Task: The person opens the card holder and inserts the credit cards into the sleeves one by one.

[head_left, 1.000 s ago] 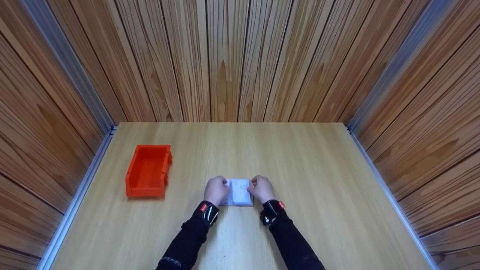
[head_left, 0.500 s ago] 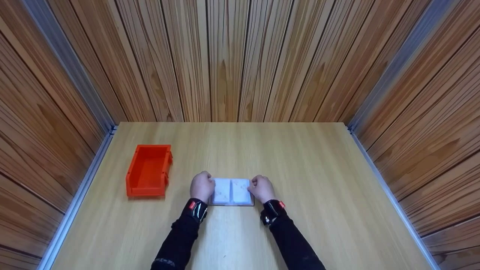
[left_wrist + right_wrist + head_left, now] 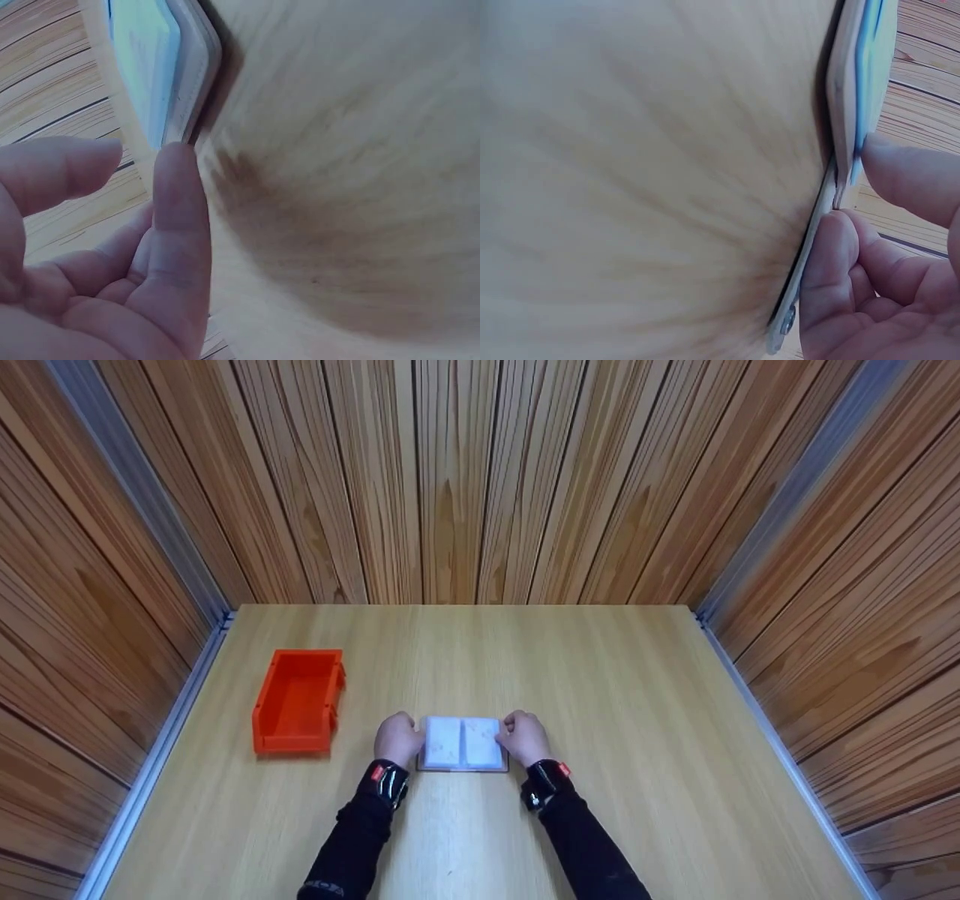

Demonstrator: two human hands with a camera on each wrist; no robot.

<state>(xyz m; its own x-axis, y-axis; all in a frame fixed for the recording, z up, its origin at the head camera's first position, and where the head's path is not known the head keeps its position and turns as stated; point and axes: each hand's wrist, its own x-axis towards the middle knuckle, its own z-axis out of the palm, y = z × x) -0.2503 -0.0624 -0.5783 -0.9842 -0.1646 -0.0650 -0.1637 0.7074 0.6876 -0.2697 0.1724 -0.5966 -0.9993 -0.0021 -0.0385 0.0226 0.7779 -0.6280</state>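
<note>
A small card wallet (image 3: pixel 444 744) lies spread flat on the table in the head view, with two pale bluish-white panels side by side. My left hand (image 3: pixel 397 739) is at its left edge. In the left wrist view, one fingertip (image 3: pixel 176 161) meets or nearly meets the wallet's corner, while another digit stands apart from it. My right hand (image 3: pixel 525 737) holds the right edge, fingers curled and the thumb (image 3: pixel 896 172) against the blue-white panel. A strap (image 3: pixel 802 255) with a metal snap (image 3: pixel 788 319) sticks out beneath the right fingers.
An orange-red plastic bin (image 3: pixel 296 701) stands on the wooden table (image 3: pixel 600 682), left of the hands. Wood-plank walls (image 3: pixel 450 480) with metal corner rails (image 3: pixel 810 465) enclose the back and sides.
My left hand has moved left from over the left panel to the wallet's left edge, uncovering that panel. My right hand and the bin have stayed put.
</note>
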